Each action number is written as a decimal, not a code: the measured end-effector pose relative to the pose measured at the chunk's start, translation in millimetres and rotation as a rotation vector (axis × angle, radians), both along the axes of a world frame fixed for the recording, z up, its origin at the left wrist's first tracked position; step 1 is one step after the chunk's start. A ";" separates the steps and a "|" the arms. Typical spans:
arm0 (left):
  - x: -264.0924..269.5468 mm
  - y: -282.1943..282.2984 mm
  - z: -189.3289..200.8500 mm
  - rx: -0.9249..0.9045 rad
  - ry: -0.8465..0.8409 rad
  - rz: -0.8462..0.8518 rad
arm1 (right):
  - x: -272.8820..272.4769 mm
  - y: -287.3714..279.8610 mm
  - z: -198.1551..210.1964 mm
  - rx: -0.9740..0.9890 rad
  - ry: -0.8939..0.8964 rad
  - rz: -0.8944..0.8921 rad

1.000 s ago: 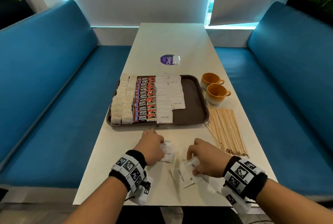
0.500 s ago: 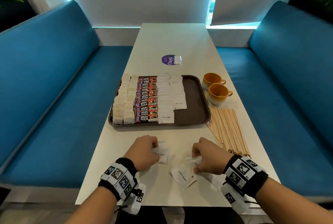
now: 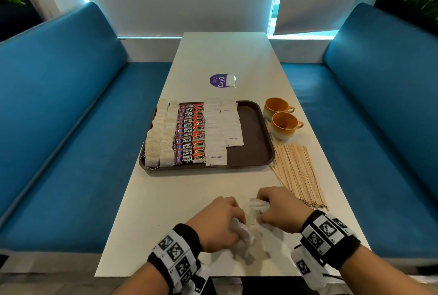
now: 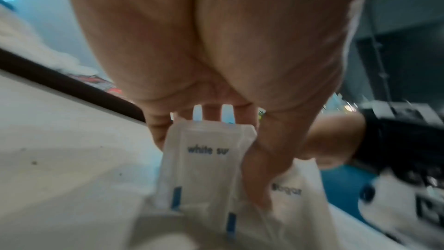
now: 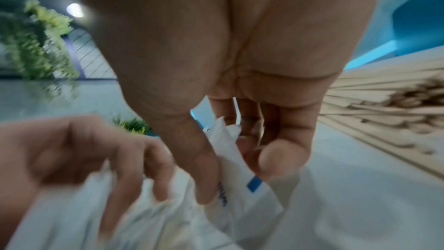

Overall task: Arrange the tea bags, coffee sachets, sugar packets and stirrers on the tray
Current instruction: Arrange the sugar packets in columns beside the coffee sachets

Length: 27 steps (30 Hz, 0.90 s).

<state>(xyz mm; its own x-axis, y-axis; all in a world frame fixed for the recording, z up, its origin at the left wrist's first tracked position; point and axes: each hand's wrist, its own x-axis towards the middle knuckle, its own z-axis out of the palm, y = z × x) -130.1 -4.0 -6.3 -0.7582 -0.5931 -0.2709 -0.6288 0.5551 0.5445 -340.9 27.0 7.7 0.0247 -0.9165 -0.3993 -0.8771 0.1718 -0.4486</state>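
Between our hands and the dark brown plastic tray [image 3: 258, 152] we see a bare strip of white table [image 3: 180, 190]. The tray's right third lies uncovered. To the right, the fanned pile of wooden stirrers [image 3: 298, 173] and two ochre ceramic cups [image 3: 282, 120] crowd the tray's edge.

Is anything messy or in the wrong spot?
Yes. The pale wooden stirrers lie fanned out on the white table, not on the brown plastic tray. The left hand and right hand grip loose white sugar packets near the table's front edge.
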 end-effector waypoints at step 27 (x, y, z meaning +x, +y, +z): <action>26.3 4.0 6.2 0.865 0.786 0.677 | 33.7 -4.1 15.5 -0.018 -1.077 -0.392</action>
<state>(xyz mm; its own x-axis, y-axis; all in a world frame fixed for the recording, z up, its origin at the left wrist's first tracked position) -103.8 0.0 -0.1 -0.5133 -0.7705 -0.3781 -0.0031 -0.4389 0.8985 -307.3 22.8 23.3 0.0575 -0.9419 -0.3308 0.0764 0.3345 -0.9393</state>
